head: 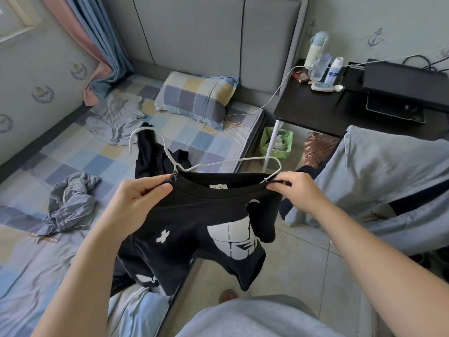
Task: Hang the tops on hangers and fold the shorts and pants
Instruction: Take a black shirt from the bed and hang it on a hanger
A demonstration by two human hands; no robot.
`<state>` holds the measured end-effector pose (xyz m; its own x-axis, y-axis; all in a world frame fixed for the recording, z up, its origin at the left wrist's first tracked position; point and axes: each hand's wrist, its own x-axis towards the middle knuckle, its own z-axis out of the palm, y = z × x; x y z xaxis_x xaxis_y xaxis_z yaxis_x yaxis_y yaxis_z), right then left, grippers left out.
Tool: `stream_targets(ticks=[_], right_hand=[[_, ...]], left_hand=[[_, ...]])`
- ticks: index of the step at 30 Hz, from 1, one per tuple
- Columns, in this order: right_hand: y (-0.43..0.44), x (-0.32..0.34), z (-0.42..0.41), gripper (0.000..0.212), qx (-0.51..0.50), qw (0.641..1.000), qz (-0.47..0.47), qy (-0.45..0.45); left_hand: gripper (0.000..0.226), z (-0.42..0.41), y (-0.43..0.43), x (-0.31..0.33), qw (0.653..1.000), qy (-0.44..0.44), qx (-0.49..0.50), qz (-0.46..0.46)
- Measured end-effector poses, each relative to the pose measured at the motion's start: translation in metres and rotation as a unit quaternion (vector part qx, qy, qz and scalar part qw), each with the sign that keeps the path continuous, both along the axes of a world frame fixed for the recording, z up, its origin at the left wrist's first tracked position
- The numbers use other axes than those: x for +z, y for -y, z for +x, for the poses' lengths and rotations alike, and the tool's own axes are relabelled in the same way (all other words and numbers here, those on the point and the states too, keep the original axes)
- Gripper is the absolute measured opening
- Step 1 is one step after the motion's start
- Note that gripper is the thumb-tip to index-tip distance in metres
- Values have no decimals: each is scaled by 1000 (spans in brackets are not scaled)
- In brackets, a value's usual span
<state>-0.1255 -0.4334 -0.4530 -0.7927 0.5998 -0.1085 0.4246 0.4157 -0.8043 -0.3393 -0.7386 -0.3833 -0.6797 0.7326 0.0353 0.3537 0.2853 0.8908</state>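
Ctr frame: your L hand (138,198) and R hand (298,190) each pinch the neckline of the black top (206,215), stretched wide. White graphic print on front. White hanger (233,161) sits partly inside the neck, hook toward upper left.

Both forearms are reaching forward, the left hand (143,198) and the right hand (298,190) each pinching the black top (206,215) at its neckline between thumb and curled fingers.

Soft daylight is admitted from the far-left window (12,19); faint shadows are cast, and the edges are bowed by lens distortion.
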Motion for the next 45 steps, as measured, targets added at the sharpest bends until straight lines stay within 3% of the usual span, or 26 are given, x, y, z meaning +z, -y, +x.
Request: stream_targets(ticks=[2, 4, 7, 12, 18, 20, 24, 27, 34, 39, 42, 45], right_hand=[[-2, 3, 0, 17, 10, 1000, 10, 14], [-3, 4, 0, 14, 27, 999, 37, 24], [4, 15, -8, 20, 59, 995, 81, 11], [64, 50, -35, 32, 143, 988, 48, -43], [78, 65, -29, 19, 184, 979, -32, -80], [76, 65, -23, 14, 209, 975, -19, -80], [62, 63, -15, 20, 162, 981, -47, -97], [49, 65, -6, 25, 126, 986, -46, -95], [41, 74, 8, 30, 145, 989, -18, -30], [51, 73, 11, 32, 146, 989, -12, -31], [52, 71, 15, 34, 118, 990, -46, -56], [49, 74, 19, 36, 106, 990, -37, -81]], left_hand=[[28, -5, 0, -2, 997, -30, -10, -71], [33, -2, -5, -1, 990, -43, -38, -131], [40, 13, -18, 1, 981, -49, -93, -161], [35, 46, -54, -2, 970, -153, -132, -132], [49, 49, -50, -16, 965, -197, -143, -99], [47, 48, -46, -19, 960, -237, -138, -63], [23, 40, -39, -23, 946, -321, -41, 26], [17, 33, -30, -25, 939, -342, -11, 24], [28, 43, -30, -28, 949, -308, -24, -55], [37, 49, -36, -32, 960, -249, -65, -113], [27, 46, -34, -39, 962, -245, -64, -104], [51, 43, -26, -55, 972, -217, -28, -88]])
